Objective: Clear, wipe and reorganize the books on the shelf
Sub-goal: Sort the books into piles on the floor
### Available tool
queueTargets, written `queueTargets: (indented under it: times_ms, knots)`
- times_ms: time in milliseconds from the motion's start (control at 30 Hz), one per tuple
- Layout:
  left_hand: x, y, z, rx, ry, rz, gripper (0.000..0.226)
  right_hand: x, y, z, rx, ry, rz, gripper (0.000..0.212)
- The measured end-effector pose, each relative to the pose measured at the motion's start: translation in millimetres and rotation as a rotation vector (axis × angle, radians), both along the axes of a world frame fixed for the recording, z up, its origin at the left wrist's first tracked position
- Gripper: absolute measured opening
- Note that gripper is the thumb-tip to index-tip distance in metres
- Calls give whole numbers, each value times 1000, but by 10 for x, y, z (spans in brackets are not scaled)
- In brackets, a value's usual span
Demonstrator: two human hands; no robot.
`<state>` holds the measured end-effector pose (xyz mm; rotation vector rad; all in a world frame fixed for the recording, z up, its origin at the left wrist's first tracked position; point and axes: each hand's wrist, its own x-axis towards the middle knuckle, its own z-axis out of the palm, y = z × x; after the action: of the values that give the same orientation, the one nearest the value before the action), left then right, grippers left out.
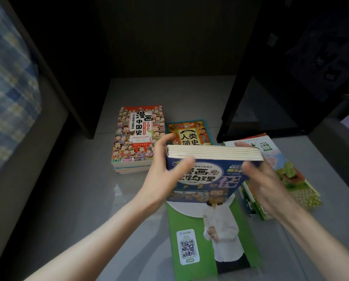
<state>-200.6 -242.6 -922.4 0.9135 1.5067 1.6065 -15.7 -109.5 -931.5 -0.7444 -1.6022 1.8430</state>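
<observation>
A thick blue comic physics book set (206,175) is held tilted above the floor between both hands. My left hand (165,169) grips its left edge, thumb on the cover and fingers behind. My right hand (264,179) grips its right edge the same way. Under it lies a green book (220,240) with a QR code. A red-covered stack of comic history books (137,136) lies at the left, and a teal book (189,132) lies beside it. The dark shelf (169,47) opens behind, with its bottom board (169,92) bare.
A stack of green-edged books (287,179) lies at the right on the grey floor (88,199). A dark shelf upright (240,94) stands at the right, another (68,88) at the left. Blue checked fabric (7,88) hangs at the far left.
</observation>
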Motion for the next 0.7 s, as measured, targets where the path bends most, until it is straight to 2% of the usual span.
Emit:
queueTargets:
  times_ms: [67, 133, 200, 233, 300, 433, 533, 600, 700]
  knots:
    - [-59, -75, -247, -87, 114, -75, 61, 107, 14, -238, 104, -243, 81, 79]
    - [-81, -101, -525, -207, 277, -26, 50, 159, 35, -521, 138, -434, 94, 61]
    - [-74, -116, -687, -258, 319, -5, 44, 121, 26, -729, 212, -530, 103, 36]
    - [-61, -111, -739, -262, 314, -3, 43, 105, 14, -799, 238, -537, 101, 26]
    - [-52, -109, -754, -238, 308, 40, 39, 51, -45, -815, 226, -490, 67, 21]
    - [-273, -145, -393, -217, 364, 219, 22, -204, -166, -545, 184, -344, -27, 24]
    - [-691, -110, -37, -280, 476, 437, 26, -779, -153, -282, 157, -239, 12, 31]
    - [-1061, 10, 36, -363, 530, 565, 36, -1294, -57, -237, 149, -272, 21, 29]
    - [-1647, 234, -109, -586, 584, 592, 39, -2048, 129, -335, 208, -427, 5, 26]
